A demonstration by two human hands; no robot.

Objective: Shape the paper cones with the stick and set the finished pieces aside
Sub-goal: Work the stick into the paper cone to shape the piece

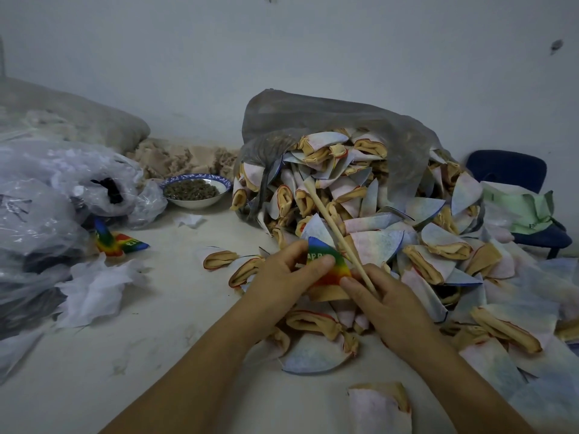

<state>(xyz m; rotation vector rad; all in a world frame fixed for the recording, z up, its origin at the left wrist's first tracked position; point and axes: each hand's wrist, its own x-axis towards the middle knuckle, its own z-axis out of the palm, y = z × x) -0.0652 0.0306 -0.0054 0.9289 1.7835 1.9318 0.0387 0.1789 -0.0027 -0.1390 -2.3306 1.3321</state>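
Observation:
A rainbow-coloured cone with white lettering is held at the middle of the view. My left hand pinches its left side between thumb and fingers. My right hand touches the cone's lower right edge and grips a long pale wooden stick, which slants up and to the left over the pile. A big heap of pale unshaped cones with tan insides spills from a grey bag behind and to the right. Two rainbow cones lie at the left, apart from the heap.
Clear plastic bags and crumpled white sheets fill the left side. A blue-rimmed bowl of dark bits stands at the back. A blue chair is at the far right. The white table shows in front left.

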